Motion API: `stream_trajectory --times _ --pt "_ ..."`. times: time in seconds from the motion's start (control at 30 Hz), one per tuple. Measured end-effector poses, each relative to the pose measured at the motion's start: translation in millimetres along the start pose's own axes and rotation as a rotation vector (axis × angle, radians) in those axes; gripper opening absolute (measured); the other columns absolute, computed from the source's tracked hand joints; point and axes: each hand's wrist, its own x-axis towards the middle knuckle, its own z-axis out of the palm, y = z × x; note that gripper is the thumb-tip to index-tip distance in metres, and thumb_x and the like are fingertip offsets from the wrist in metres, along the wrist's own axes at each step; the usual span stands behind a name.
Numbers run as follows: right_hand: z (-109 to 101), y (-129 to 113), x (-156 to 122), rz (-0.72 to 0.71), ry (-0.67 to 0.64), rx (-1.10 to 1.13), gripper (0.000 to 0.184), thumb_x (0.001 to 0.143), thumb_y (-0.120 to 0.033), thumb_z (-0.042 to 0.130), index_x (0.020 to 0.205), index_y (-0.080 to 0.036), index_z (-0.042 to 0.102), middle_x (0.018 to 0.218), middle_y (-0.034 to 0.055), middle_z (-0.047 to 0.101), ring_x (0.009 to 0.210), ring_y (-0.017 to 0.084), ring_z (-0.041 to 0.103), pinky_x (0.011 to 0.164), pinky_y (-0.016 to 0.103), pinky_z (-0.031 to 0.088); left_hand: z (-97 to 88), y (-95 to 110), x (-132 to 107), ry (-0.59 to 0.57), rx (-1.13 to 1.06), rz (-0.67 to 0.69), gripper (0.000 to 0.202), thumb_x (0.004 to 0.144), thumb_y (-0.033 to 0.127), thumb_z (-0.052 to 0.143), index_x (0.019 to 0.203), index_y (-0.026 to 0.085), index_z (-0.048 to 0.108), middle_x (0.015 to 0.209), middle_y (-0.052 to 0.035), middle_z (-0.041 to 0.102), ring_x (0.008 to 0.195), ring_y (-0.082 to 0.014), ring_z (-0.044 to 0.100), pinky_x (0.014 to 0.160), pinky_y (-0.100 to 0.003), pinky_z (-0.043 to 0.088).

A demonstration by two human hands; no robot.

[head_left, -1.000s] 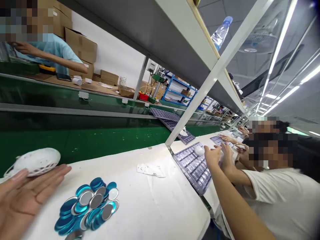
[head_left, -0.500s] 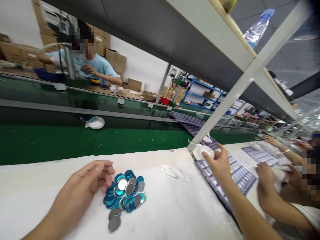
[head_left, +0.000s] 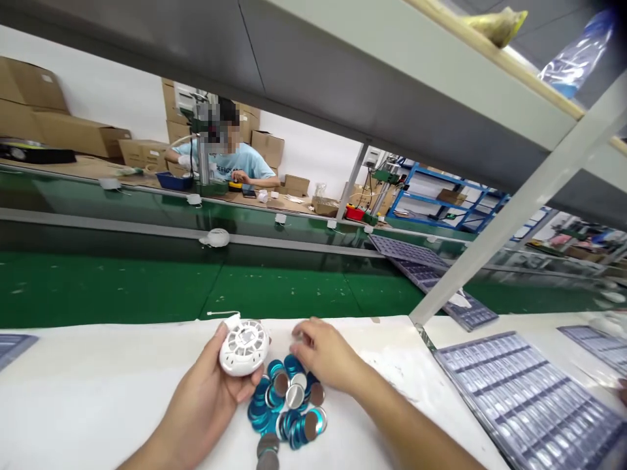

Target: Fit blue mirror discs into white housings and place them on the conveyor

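Note:
My left hand (head_left: 208, 385) is closed around a round white plastic housing (head_left: 245, 347), its slotted, fan-like face turned up. A thin white strap (head_left: 223, 313) sticks out from the top of it. Just to the right, my right hand (head_left: 326, 352) hovers at the back edge of a pile of blue and silver metal discs (head_left: 289, 398). Its fingers are bent with a gap between thumb and forefinger, and I see nothing between them. The discs lie loose and overlapping on the white table covering (head_left: 382, 418), right of my left hand.
A compartment tray (head_left: 533, 398) lies to the right, beyond a slanting white post (head_left: 494, 222). Behind the table edge runs a green conveyor belt (head_left: 147, 281), with another white housing (head_left: 215, 237) on its far side. A shelf (head_left: 343, 85) hangs overhead. A person (head_left: 245, 160) sits across the belt.
My right hand has come left from the tray to the discs. The white housing it held is now in my left hand. The view has swung left.

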Motion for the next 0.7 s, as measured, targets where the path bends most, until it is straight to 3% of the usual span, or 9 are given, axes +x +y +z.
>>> stream_trajectory --times 0.07,0.17,0.47,0.57,0.7 --pt "-1 5 -1 0.023 -0.082 -0.068 0.011 0.073 -0.018 0.074 0.082 -0.02 0.067 0.078 0.0001 0.057 0.073 0.018 0.053 0.066 0.029 0.039 -2.1 -3 2 0.012 0.024 -0.019 0.039 0.092 0.052 0.056 0.098 0.014 0.065 0.069 -0.0044 0.065 0.048 -0.0121 0.047 0.042 -0.022 0.04" --pt "2 1 -5 0.051 -0.164 -0.115 0.011 0.075 -0.017 0.071 0.08 -0.02 0.062 0.081 0.0003 0.058 0.073 0.018 0.053 0.065 0.027 0.036 -3.0 -8 2 0.01 0.084 -0.013 0.045 0.086 0.06 0.06 0.087 0.015 0.064 0.059 -0.002 0.059 0.047 -0.0116 0.043 0.042 -0.021 0.038" --pt "-6 -6 -14 0.065 -0.28 -0.099 0.012 0.088 -0.017 0.057 0.097 -0.024 0.052 0.072 -0.0043 0.055 0.066 0.016 0.052 0.059 0.025 0.034 -2.8 -11 -3 -0.027 0.171 0.111 0.042 0.08 0.061 0.069 0.089 0.021 0.059 0.072 0.0022 0.056 0.051 -0.01 0.042 0.045 -0.022 0.036" --pt "-15 -13 -20 0.013 -0.24 0.079 0.015 0.092 -0.02 0.054 0.107 -0.025 0.054 0.074 -0.0047 0.056 0.067 0.014 0.054 0.06 0.024 0.039 -4.3 -13 -3 -0.044 0.206 0.137 0.041 0.084 0.062 0.063 0.09 0.022 0.057 0.072 0.0028 0.055 0.052 -0.0097 0.04 0.046 -0.022 0.034" --pt "-18 -28 -30 -0.082 -0.137 0.453 0.013 0.09 -0.027 0.062 0.101 -0.022 0.066 0.079 -0.0014 0.064 0.071 0.015 0.059 0.065 0.025 0.046 -9.1 -18 -3 -0.087 0.274 0.154 0.04 0.088 0.061 0.058 0.088 0.022 0.057 0.069 0.0034 0.054 0.052 -0.0096 0.039 0.049 -0.022 0.034"
